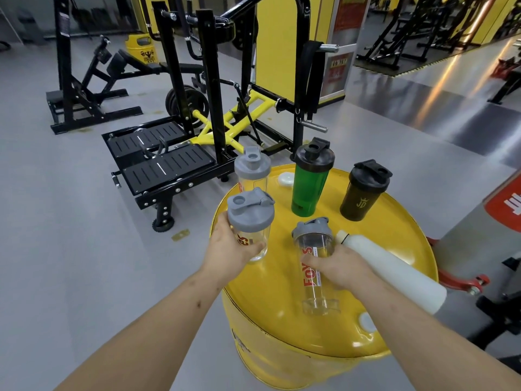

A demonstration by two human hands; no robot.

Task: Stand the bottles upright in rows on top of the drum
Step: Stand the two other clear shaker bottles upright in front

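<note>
Red lettering on clear shaker bottle [251,230]: partly hidden by left hand [228,249]
White bottle [394,269] base: behind right forearm

Gym interior; grey floor [70,221] fills 7 to 10 o'clock, matte with a few yellowish scuffs; black-and-yellow plate-loaded machine [214,108] at 12 o'clock, slotted black footplates [158,153] in front of it, weight plates [186,103] stacked at its base; black incline bench rig [84,80] at 10 o'clock; small yellow barrel [140,50] behind it near 11 o'clock; yellow pillar [276,38] with red posters [337,71] at 1 o'clock; glossy floor strip [439,88] at 2 o'clock, orange light streaks reflected; more black racks [408,32] far at 1 to 2 o'clock; red metal frame [462,280] at 3 o'clock.
</note>
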